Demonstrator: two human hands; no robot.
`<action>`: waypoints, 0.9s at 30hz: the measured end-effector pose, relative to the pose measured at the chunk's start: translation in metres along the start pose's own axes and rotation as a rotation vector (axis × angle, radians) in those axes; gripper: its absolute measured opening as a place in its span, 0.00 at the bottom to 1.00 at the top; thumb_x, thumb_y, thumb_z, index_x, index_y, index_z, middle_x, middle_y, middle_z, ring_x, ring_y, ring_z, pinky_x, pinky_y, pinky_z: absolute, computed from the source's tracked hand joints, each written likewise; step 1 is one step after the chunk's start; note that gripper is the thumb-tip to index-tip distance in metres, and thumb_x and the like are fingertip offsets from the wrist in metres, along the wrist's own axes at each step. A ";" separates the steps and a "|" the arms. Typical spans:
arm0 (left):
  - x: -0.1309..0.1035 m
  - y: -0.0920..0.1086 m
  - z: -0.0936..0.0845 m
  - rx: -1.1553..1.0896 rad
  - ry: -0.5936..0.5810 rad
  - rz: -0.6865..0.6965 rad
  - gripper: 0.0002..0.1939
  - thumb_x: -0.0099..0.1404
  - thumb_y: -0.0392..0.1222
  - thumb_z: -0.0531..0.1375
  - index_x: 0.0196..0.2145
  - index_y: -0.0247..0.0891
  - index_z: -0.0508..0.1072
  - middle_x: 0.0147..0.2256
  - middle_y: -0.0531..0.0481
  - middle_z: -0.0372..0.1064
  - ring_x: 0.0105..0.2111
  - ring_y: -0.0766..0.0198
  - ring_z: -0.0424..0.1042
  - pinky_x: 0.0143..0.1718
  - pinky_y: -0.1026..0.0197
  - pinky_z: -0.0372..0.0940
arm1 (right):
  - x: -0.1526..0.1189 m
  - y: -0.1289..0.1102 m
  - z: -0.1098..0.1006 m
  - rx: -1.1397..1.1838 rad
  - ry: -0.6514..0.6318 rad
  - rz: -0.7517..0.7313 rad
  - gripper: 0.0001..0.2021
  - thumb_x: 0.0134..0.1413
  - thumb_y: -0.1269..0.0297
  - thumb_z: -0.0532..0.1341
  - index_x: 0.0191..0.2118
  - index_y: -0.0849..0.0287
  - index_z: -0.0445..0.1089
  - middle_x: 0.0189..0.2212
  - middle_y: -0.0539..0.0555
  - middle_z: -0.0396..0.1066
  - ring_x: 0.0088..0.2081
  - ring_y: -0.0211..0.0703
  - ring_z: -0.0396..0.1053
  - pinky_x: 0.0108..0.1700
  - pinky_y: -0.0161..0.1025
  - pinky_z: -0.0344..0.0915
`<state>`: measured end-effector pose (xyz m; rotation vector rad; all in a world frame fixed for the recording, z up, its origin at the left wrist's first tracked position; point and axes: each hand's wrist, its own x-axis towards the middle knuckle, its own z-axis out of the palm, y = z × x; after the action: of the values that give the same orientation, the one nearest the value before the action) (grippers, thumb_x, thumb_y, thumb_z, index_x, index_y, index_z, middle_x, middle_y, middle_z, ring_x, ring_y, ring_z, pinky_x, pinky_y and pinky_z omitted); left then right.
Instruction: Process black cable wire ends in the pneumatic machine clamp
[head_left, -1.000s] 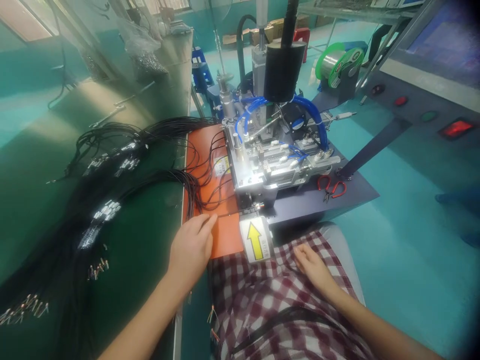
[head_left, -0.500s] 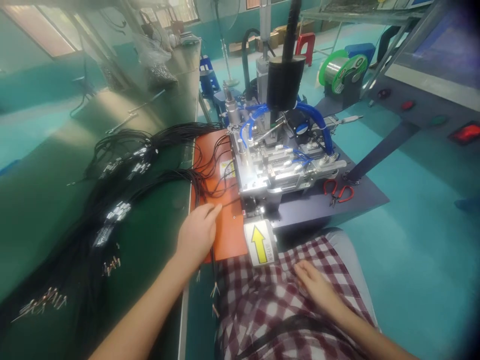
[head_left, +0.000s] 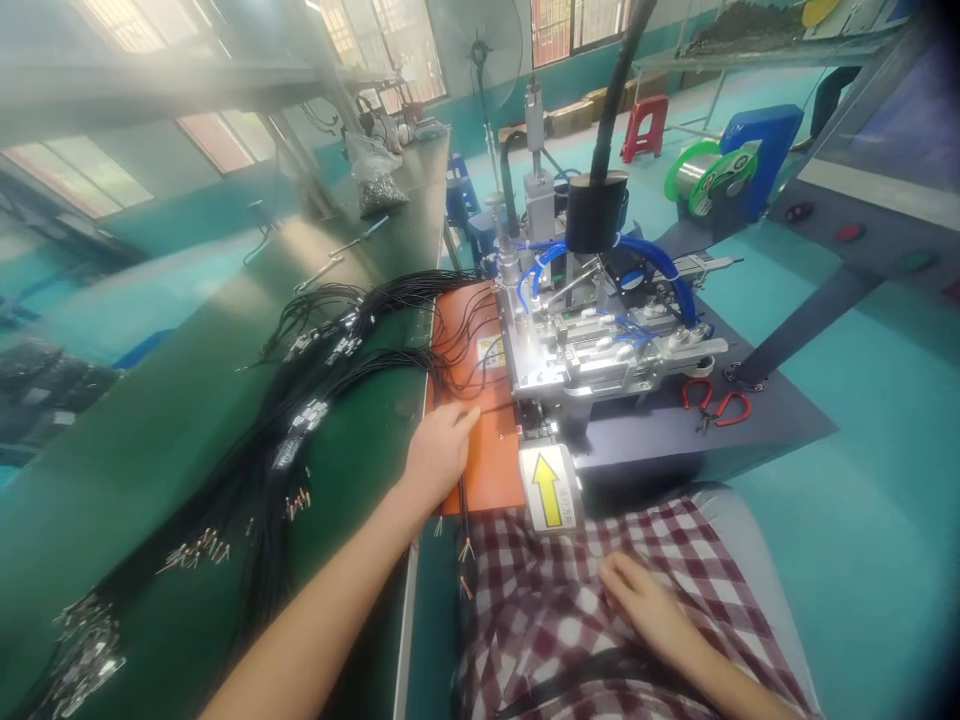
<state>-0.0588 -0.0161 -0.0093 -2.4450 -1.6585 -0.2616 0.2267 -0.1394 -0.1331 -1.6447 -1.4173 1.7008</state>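
My left hand (head_left: 439, 455) pinches a black cable (head_left: 496, 407) over the orange plate (head_left: 495, 480), at the left side of the machine (head_left: 577, 345). The cable runs from my fingertips toward the machine's lower front corner. Below that hand, several cable ends with bared wires (head_left: 466, 550) hang past the plate's edge. My right hand (head_left: 641, 597) rests on the checkered cloth over my lap, its fingers curled together and nothing visible in them. Close in front of it is a white cover with a yellow arrow (head_left: 547, 490).
Bundles of black cables (head_left: 300, 430) lie along the green table (head_left: 360, 520) at left. Red-handled pliers (head_left: 709, 408) lie on the machine's base. Beyond stand a green wire spool (head_left: 694, 178) and a red stool (head_left: 645, 130). A control box (head_left: 885, 220) juts in from the right.
The camera has turned a little left and up, so the scene sits farther right and lower. My left hand still pinches the cable beside the machine; my right hand remains on my lap.
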 end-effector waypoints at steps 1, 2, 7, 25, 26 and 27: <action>0.000 0.000 -0.001 0.001 -0.005 -0.001 0.21 0.64 0.29 0.50 0.51 0.34 0.73 0.45 0.40 0.71 0.44 0.55 0.69 0.44 0.54 0.67 | 0.001 0.000 0.002 -0.010 -0.006 -0.009 0.18 0.54 0.45 0.51 0.24 0.53 0.54 0.19 0.47 0.59 0.22 0.42 0.57 0.28 0.39 0.56; 0.001 0.000 -0.001 0.002 -0.010 -0.003 0.20 0.64 0.29 0.50 0.51 0.34 0.73 0.46 0.40 0.70 0.44 0.55 0.69 0.43 0.54 0.67 | 0.001 0.001 0.003 -0.020 -0.011 -0.019 0.18 0.54 0.45 0.51 0.23 0.53 0.54 0.19 0.47 0.59 0.23 0.42 0.58 0.28 0.39 0.56; 0.009 -0.001 -0.005 -0.003 -0.045 -0.025 0.17 0.67 0.30 0.50 0.46 0.36 0.75 0.43 0.42 0.70 0.41 0.57 0.70 0.41 0.55 0.66 | -0.003 -0.010 0.014 -0.054 -0.050 -0.072 0.18 0.53 0.46 0.53 0.23 0.54 0.53 0.19 0.46 0.59 0.25 0.42 0.59 0.30 0.38 0.57; 0.033 -0.009 -0.007 -0.005 -0.224 0.006 0.11 0.68 0.43 0.57 0.44 0.34 0.71 0.43 0.46 0.70 0.41 0.61 0.72 0.43 0.53 0.70 | -0.011 -0.149 0.074 0.097 -0.162 -0.258 0.12 0.63 0.57 0.50 0.29 0.55 0.56 0.22 0.45 0.60 0.24 0.37 0.59 0.27 0.34 0.56; 0.033 -0.010 -0.007 -0.008 -0.220 0.009 0.11 0.68 0.43 0.57 0.44 0.34 0.71 0.43 0.46 0.70 0.41 0.61 0.71 0.43 0.52 0.70 | -0.010 -0.150 0.074 0.053 -0.141 -0.281 0.12 0.62 0.59 0.49 0.28 0.55 0.55 0.21 0.45 0.59 0.23 0.37 0.59 0.27 0.34 0.55; 0.034 -0.010 -0.006 -0.012 -0.214 0.012 0.11 0.68 0.43 0.57 0.44 0.34 0.71 0.43 0.46 0.70 0.42 0.61 0.71 0.43 0.52 0.69 | -0.009 -0.152 0.073 -0.004 -0.117 -0.310 0.11 0.62 0.61 0.49 0.28 0.55 0.55 0.20 0.45 0.59 0.23 0.37 0.58 0.26 0.35 0.54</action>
<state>-0.0564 0.0166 0.0052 -2.5683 -1.7265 -0.0073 0.1089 -0.1116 -0.0160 -1.2650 -1.6335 1.6350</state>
